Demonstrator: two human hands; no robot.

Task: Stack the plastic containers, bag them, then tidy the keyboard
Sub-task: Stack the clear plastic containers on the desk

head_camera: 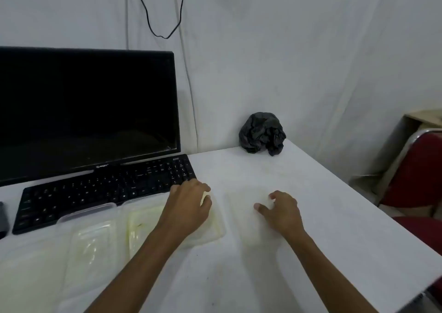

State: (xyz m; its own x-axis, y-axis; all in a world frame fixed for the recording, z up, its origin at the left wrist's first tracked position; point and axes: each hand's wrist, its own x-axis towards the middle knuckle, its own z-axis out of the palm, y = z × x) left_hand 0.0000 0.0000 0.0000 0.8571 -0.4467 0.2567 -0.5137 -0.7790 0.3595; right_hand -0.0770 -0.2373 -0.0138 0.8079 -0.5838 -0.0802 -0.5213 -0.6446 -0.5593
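Several clear, yellow-stained plastic containers lie side by side along the front left of the white table (323, 217). One (93, 238) sits in front of the black keyboard (102, 190), and another (143, 224) lies to its right. My left hand (191, 205) grips that right container at its far right corner, fingers curled over the rim. My right hand (282, 211) rests with bent, spread fingertips on a faint clear lid (241, 207) lying flat on the table. A crumpled black plastic bag (262, 134) sits at the back against the wall.
A dark monitor (83, 109) stands behind the keyboard. A small dark object (2, 217) lies at the left edge. A red chair (416, 171) stands beyond the table's right edge. A black cable (162, 35) hangs on the wall.
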